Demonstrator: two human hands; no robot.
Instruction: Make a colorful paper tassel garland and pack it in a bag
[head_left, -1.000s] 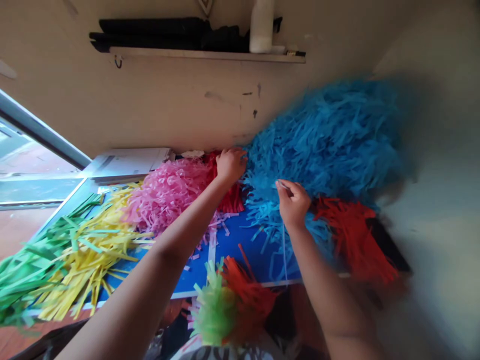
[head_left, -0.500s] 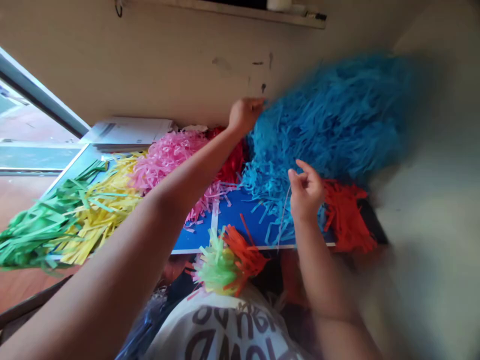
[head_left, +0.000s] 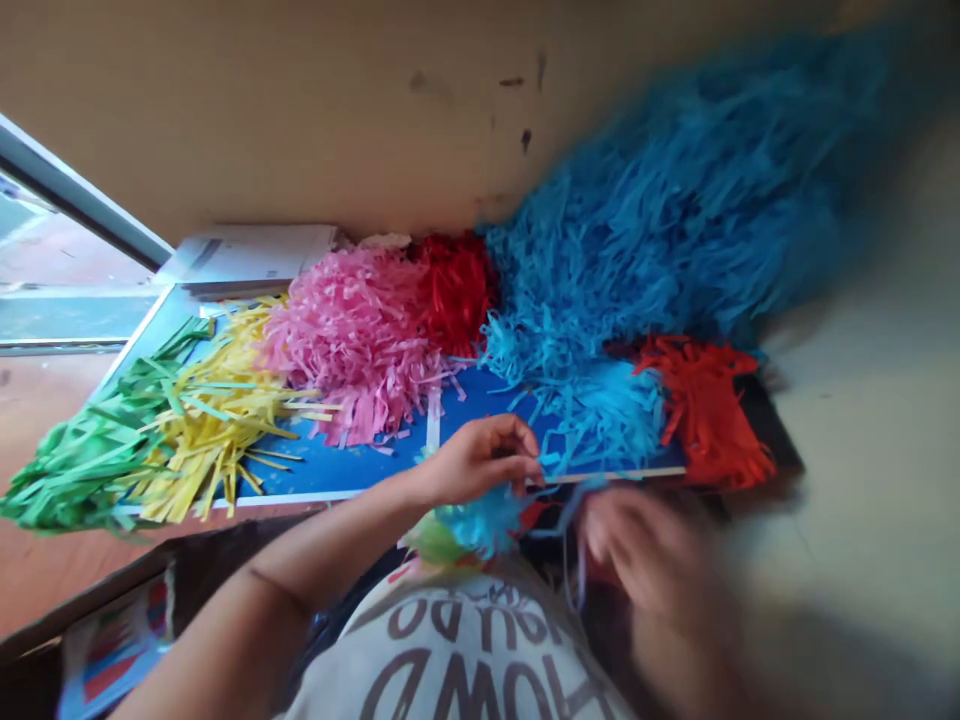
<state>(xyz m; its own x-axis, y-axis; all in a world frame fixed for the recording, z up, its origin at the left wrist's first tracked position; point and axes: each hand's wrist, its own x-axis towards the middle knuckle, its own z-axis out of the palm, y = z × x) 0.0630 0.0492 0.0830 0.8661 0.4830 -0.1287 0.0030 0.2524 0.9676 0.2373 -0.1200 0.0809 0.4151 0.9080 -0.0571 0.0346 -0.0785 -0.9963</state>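
Observation:
My left hand [head_left: 480, 462] is low over my lap, its fingers curled and pinched on a small tuft of light blue paper strips [head_left: 484, 522]. Just beneath that tuft lie pale green-yellow strips [head_left: 437, 540] and a bit of orange-red, partly hidden by the hand. My right hand [head_left: 637, 545] is blurred by motion, to the right of the left hand, with its fingers closed on a thin pale string [head_left: 574, 560] that hangs in a loop. On the table's front part, a lighter blue bunch of strips [head_left: 611, 410] lies close beyond both hands.
On the blue table [head_left: 300, 468] lie green [head_left: 97, 440], yellow [head_left: 225, 400], pink [head_left: 360, 330] and dark red strips [head_left: 457, 290]. A large blue heap [head_left: 675, 220] leans at the wall. Orange-red strips [head_left: 709, 410] overhang the right front edge. White papers [head_left: 247, 250] lie at back left.
My left hand has come back from the blue heap to my lap, with blue strips now beneath its fingers. My right hand has dropped lower and toward me, with the string.

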